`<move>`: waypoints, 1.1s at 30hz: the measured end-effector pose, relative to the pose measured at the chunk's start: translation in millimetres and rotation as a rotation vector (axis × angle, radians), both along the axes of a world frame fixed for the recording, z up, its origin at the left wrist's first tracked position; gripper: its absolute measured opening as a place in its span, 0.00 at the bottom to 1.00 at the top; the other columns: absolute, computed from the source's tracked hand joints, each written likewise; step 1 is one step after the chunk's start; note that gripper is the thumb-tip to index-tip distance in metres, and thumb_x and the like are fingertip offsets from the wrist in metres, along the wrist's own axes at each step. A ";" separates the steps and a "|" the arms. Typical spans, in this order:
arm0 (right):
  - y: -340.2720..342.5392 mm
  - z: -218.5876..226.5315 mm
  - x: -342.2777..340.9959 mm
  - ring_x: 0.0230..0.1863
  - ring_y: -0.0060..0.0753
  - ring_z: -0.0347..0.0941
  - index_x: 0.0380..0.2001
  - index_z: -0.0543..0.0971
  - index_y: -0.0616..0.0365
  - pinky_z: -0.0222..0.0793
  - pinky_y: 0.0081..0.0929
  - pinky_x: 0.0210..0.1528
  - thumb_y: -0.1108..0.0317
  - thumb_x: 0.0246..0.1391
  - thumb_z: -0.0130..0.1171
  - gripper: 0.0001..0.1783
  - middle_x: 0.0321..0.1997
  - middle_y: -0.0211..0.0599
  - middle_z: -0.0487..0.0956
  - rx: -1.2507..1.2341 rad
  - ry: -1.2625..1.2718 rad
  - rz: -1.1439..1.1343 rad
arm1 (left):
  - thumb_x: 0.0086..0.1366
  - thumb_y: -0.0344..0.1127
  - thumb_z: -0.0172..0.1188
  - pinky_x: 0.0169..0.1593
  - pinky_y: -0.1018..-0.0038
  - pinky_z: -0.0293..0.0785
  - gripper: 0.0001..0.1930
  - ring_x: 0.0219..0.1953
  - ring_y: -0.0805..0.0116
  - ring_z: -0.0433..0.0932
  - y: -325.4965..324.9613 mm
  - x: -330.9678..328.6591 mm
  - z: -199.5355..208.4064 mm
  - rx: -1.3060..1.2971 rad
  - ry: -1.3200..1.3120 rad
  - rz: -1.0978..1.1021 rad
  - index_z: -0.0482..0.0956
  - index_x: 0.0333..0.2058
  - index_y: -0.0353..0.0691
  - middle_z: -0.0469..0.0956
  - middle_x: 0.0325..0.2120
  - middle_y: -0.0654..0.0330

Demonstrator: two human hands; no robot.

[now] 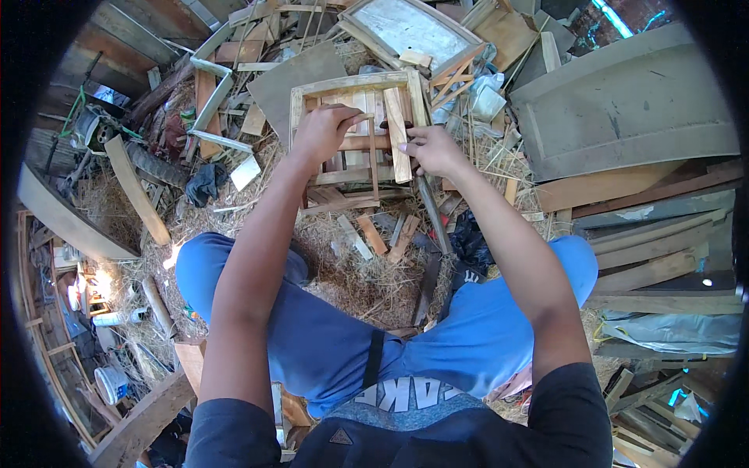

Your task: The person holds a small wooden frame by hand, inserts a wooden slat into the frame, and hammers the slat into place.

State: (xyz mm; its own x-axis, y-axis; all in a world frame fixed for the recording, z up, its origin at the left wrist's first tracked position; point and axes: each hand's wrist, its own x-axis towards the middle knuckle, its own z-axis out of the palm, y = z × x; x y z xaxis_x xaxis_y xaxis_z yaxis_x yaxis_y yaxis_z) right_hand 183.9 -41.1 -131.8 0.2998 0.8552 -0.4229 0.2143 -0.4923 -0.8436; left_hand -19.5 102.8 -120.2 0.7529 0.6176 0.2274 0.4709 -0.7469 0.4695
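Note:
A small wooden frame with slats (355, 82) lies on the straw-covered ground in front of my knees. My left hand (324, 129) rests on its middle, fingers curled over a crossbar and a thin stick. My right hand (431, 148) grips a loose pale wooden slat (396, 129) that stands lengthwise across the frame's right side. Both forearms reach forward over my blue trousers.
Scrap wood and planks lie all around: a grey board (300, 74) behind the frame, a framed panel (413, 27) further back, a large grey slab (624, 109) at right, stacked boards (655, 257) at right, a long plank (136, 187) at left, short offcuts (373, 234) in the straw.

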 end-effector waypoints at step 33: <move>-50.2 59.8 -45.0 0.44 0.40 0.83 0.55 0.81 0.59 0.76 0.33 0.50 0.59 0.62 0.60 0.22 0.49 0.46 0.84 0.304 -0.386 0.118 | 0.65 0.48 0.64 0.52 0.58 0.74 0.17 0.52 0.53 0.77 -47.6 -36.1 20.8 0.171 -0.196 0.147 0.84 0.46 0.45 0.81 0.44 0.52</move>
State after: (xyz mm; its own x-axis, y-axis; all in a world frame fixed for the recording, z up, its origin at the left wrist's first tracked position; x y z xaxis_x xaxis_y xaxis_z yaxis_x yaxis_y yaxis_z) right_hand 139.0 -91.3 -72.0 0.2795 0.9598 -0.0262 0.5784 -0.1901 -0.7933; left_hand -55.6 55.3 -99.4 0.5895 0.6572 0.4697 0.4928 -0.7533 0.4355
